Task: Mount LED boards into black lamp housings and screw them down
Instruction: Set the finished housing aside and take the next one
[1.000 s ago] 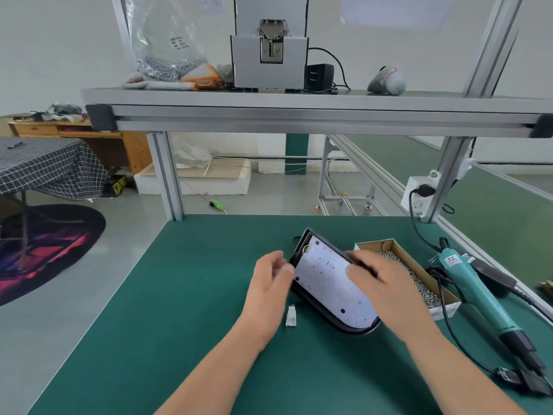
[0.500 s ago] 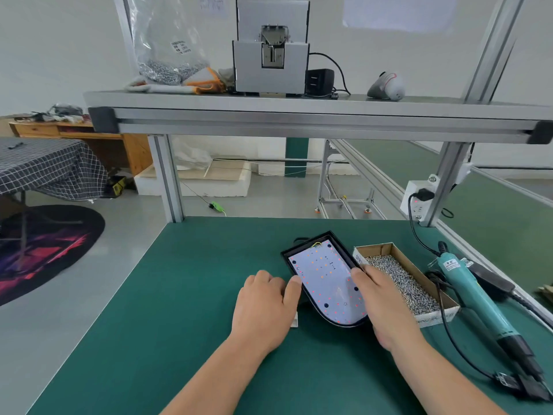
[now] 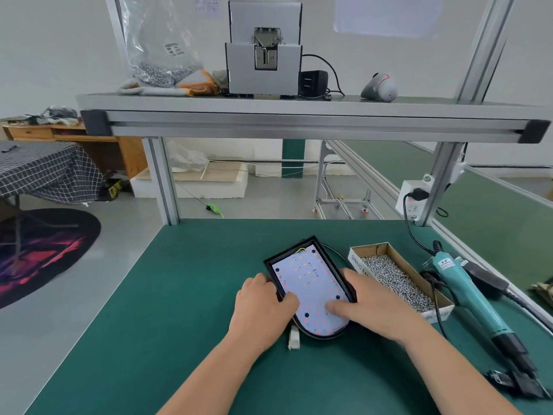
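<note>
A person stands at a green-matted workbench and only the bare forearms and hands are in sight. Near the middle of the mat lies a black lamp housing, square at its far end and rounded at its near end. A white LED board dotted with small red and orange points sits inside it.

The left hand grips the housing's left side, with its thumb pressing down on the board. The right hand grips the right side, its thumb also laid flat on the board. A small white plastic piece lies on the mat just beside the housing's near left edge.

To the right is an open cardboard box heaped with silver screws. Farther right lies a teal electric screwdriver with its black cord.

Overhead runs an aluminium shelf carrying a grey metal box-shaped machine and a clear plastic bag (its contents are too small to tell).

Beyond the bench is a grey floor. At far left are a dark round rug, a table under a checked cloth and a wooden desk.
</note>
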Demonstrator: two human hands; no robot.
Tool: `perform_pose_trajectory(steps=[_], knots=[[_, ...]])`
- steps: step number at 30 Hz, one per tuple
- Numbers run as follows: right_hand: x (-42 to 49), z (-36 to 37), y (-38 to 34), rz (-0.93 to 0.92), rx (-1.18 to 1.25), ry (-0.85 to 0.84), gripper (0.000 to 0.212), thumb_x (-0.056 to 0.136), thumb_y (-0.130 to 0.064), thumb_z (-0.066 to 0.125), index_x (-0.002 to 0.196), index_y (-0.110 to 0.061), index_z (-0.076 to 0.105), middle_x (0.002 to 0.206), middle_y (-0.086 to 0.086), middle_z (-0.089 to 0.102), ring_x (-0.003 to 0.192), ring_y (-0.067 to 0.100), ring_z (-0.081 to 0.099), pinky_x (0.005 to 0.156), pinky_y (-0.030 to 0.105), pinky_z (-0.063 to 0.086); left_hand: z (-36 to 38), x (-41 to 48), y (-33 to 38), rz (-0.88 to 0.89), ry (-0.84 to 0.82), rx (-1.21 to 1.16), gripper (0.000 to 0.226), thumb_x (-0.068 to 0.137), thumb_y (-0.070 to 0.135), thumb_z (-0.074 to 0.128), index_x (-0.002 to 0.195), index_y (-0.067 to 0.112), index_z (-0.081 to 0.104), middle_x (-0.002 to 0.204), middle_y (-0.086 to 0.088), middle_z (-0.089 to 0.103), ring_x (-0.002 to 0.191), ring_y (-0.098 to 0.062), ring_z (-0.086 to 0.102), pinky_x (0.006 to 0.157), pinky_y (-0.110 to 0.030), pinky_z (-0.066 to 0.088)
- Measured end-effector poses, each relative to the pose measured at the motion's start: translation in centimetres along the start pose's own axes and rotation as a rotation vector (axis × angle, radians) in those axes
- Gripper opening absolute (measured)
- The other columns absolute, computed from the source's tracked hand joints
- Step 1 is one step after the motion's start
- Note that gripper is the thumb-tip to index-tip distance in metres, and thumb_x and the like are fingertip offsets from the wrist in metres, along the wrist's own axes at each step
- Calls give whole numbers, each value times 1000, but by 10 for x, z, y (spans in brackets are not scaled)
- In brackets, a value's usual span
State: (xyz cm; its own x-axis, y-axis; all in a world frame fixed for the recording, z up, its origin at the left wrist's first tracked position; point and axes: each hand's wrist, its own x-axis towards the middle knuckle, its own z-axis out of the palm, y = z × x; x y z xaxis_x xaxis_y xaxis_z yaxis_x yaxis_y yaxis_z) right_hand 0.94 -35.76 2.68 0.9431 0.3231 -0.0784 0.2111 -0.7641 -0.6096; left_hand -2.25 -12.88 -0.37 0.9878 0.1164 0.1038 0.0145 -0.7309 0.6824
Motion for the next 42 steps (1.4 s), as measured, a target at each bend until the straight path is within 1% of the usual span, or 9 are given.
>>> perform_pose_trajectory(steps=[8, 17, 21, 26, 29, 32, 36, 39, 42], knots=[[-11, 1, -7, 15, -44, 21, 59, 64, -67, 65, 105, -27, 49, 101, -11, 69, 95, 9, 64, 89, 38, 53, -1, 0, -3, -4, 17, -132, 34, 79, 39, 46, 68, 13, 28, 75, 0, 37, 73, -22, 33, 63, -37, 29], [-15, 15, -13, -101, 379, 255, 33, 92, -14, 73, 115, -36, 66, 106, -24, 73, 100, -1, 67, 84, 25, 49, -4, -4, -2, 6, 10, -294, 34, 80, 37, 48, 75, 10, 28, 73, -2, 32, 69, -22, 29, 63, -38, 27], [-14, 15, -12, -174, 386, 461, 46, 95, -5, 70, 131, -34, 66, 124, -20, 66, 119, -5, 56, 93, 6, 37, -5, -6, -4, -3, -1, -307, 56, 90, 69, 42, 75, 16, 29, 75, 1, 37, 72, -20, 36, 68, -39, 33], [-20, 0, -8, -244, 380, 611, 56, 91, 0, 74, 130, -38, 62, 136, -19, 59, 128, -6, 51, 100, 4, 33, -5, -7, -11, -77, -41, -398, 85, 87, 91, 26, 95, 15, 63, 112, -6, 74, 113, -25, 64, 105, -45, 51], [-26, -13, -3, -248, 429, 629, 60, 89, 4, 74, 133, -35, 62, 142, -20, 55, 135, 6, 53, 113, 21, 38, -4, -8, -10, -92, -28, -454, 78, 85, 90, 27, 95, 30, 77, 103, 18, 77, 112, -6, 66, 96, -29, 50], [-35, -32, 5, -220, 440, 674, 59, 91, 1, 74, 134, -37, 62, 142, -22, 54, 131, 10, 57, 113, 32, 42, -6, -9, -8, -94, -9, -452, 70, 83, 89, 28, 88, 41, 77, 98, 28, 75, 106, 2, 65, 87, -23, 45], [-53, -66, 25, -186, 420, 802, 56, 91, -3, 76, 129, -42, 64, 136, -20, 60, 112, -1, 61, 96, 8, 43, -5, -8, -10, -100, -2, -439, 64, 80, 93, 26, 91, 51, 74, 100, 32, 72, 107, 1, 66, 89, -28, 45], [-67, -94, 46, -147, 409, 892, 52, 91, -3, 76, 128, -38, 66, 132, -13, 64, 100, -4, 62, 85, 2, 41, -4, -7, -11, -97, 8, -442, 66, 79, 94, 28, 92, 50, 75, 100, 31, 73, 106, 0, 67, 91, -31, 46], [-79, -122, 67, -93, 373, 963, 50, 91, -7, 77, 129, -38, 66, 129, -7, 66, 98, -1, 63, 91, 17, 47, -2, -6, -11, -99, 8, -432, 63, 82, 92, 29, 94, 50, 75, 100, 32, 73, 106, 0, 67, 89, -30, 46]])
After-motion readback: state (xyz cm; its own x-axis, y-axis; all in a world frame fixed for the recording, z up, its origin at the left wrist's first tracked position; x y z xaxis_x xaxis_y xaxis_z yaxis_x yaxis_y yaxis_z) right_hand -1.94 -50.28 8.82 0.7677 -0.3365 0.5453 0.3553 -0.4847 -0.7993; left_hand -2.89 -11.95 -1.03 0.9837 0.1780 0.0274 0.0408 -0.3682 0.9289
